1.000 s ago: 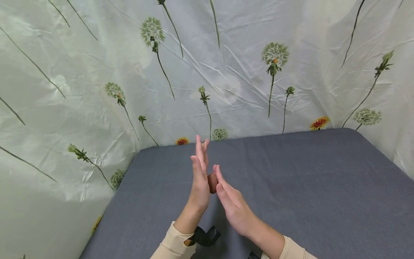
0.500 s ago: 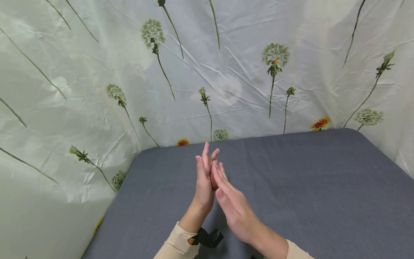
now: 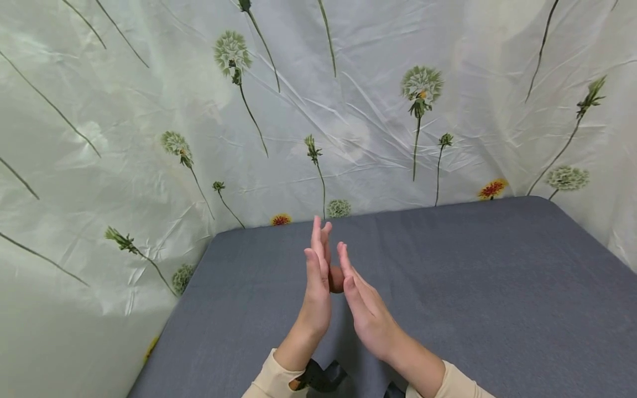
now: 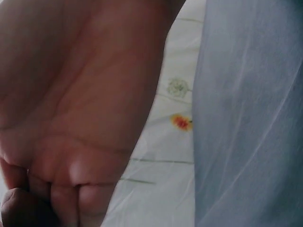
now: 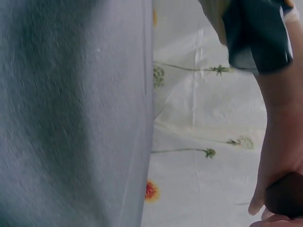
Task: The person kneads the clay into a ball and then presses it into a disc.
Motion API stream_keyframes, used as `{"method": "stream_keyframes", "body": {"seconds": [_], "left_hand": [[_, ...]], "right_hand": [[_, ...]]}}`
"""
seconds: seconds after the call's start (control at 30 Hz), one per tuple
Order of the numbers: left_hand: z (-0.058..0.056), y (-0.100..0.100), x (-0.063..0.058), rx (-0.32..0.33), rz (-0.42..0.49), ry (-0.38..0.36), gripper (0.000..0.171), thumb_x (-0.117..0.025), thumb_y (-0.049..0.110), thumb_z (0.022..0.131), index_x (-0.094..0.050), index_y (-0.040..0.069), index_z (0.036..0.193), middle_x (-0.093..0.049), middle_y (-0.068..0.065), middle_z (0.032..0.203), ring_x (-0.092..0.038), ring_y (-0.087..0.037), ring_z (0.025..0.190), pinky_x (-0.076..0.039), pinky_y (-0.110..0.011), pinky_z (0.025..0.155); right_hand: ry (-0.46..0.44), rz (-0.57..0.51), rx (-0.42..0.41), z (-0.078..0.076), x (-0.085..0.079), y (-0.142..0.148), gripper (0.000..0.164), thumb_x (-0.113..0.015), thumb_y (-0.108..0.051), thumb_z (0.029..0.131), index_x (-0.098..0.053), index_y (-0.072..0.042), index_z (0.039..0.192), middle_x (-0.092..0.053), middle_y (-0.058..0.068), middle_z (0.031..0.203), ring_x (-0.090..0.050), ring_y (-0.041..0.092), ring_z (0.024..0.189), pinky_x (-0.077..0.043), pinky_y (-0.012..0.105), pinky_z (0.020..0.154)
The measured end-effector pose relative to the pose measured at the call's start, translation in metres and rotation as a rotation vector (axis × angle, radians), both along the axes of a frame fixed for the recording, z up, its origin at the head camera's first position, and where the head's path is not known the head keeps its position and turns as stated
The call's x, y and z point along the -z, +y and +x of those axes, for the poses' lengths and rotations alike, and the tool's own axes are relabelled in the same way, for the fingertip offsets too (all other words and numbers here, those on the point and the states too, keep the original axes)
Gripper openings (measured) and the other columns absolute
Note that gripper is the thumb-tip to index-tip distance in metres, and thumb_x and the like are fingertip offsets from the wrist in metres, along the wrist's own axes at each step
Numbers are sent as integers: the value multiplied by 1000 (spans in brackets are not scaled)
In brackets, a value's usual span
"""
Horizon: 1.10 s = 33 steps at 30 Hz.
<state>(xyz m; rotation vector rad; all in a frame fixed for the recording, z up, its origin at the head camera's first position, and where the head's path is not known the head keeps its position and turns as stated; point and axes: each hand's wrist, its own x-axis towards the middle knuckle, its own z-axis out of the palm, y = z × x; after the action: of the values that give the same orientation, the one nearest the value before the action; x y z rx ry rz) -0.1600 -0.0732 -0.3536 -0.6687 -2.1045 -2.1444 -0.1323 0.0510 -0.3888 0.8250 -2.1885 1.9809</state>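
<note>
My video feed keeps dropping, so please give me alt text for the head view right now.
A rounded brown lump sits between a person's left hand and right hand, which face each other with fingers extended, over a grey-blue table. Behind is a creased, pale sheet printed with dandelions and orange flowers.

Pale sheeting (image 3: 368, 105) (flower-printed, creased) surrounds a grey table (image 3: 463, 287).

Brown lump (image 3: 337, 280) partly hidden between left hand (image 3: 317, 293) and right hand (image 3: 372, 318); in right wrist view, picture edge cuts it. Black wristband (image 5: 258, 38) looks blurred there.
</note>
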Motion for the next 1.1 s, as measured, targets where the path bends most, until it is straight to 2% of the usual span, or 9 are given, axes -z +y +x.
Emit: {"method": "stream_keyframes", "body": {"seconds": [0.1, 0.17, 0.23, 0.3, 0.4, 0.47, 0.67, 0.97, 1.1], "left_hand": [[-4, -8, -2, -55, -2, 22, 81, -4, 78, 105, 6, 36, 173, -7, 2, 182, -2, -20, 170, -29, -56, 127], [-7, -14, -3, -86, -1, 27, 81, -4, 81, 104, 6, 39, 173, -8, 3, 182, -27, -21, 163, -51, -38, 101], [-10, -20, -4, -105, 5, 19, 82, -4, 83, 102, 7, 42, 172, -8, 5, 182, -44, -22, 148, -46, -26, 63], [-13, -25, -4, -117, 7, 14, 82, -4, 84, 101, 8, 43, 172, -8, 4, 181, -43, -23, 149, -41, -25, 58], [-17, -27, -1, -106, 28, -12, 83, -4, 84, 101, 7, 42, 172, -11, 2, 181, -16, -27, 167, -50, -44, 107], [-19, -24, 2, -95, 49, -29, 85, -5, 83, 102, 5, 38, 173, -15, -1, 180, 1, -26, 170, -24, -61, 129], [-14, -5, 15, 18, 111, -114, 83, -9, 79, 106, 1, 34, 174, -19, -9, 179, -10, -29, 169, -12, -61, 135], [2, 8, 11, 75, -11, -63, 78, -4, 75, 107, 8, 35, 173, -8, -2, 181, -8, -27, 169, -14, -69, 130], [5, 6, 4, 18, -47, 6, 75, -5, 77, 107, 6, 41, 172, -6, 6, 181, -7, -26, 169, -12, -73, 129]], "right_hand": [[-42, 9, -50, 4, 3, -6, 56, -13, -28, 121, -3, -10, 172, -2, 2, 182, -3, 28, 168, -9, 3, 120], [-43, 24, -74, 7, 6, -10, 56, -15, -27, 121, -4, -10, 172, -5, 2, 181, -6, 27, 168, -10, 3, 121], [-30, 36, -97, 10, 8, -12, 55, -17, -25, 121, -5, -10, 172, -6, 1, 181, -7, 27, 167, -11, 5, 122], [-5, 39, -108, 13, 10, -15, 55, -19, -22, 120, -7, -11, 173, -7, 2, 181, -8, 28, 167, -11, 6, 123], [8, 43, -96, 18, 7, -17, 55, -23, -16, 120, -10, -15, 173, -7, -2, 181, -5, 22, 168, -10, 8, 125], [62, 45, -73, 20, 5, -17, 56, -26, -11, 119, -13, -14, 173, -8, 1, 181, -4, 20, 168, -8, 10, 127], [207, 52, 32, 14, -4, -8, 56, -28, -7, 117, -17, -6, 172, -11, 9, 181, -2, 22, 169, -5, 14, 130], [28, 54, 99, -7, -5, 8, 56, -16, -27, 121, -7, -10, 173, -4, 2, 182, -3, 30, 169, -6, 5, 123], [-68, 43, 32, -7, 0, 5, 57, -14, -32, 121, -1, -12, 173, -1, 2, 182, -4, 29, 168, -11, 28, 132]]}}
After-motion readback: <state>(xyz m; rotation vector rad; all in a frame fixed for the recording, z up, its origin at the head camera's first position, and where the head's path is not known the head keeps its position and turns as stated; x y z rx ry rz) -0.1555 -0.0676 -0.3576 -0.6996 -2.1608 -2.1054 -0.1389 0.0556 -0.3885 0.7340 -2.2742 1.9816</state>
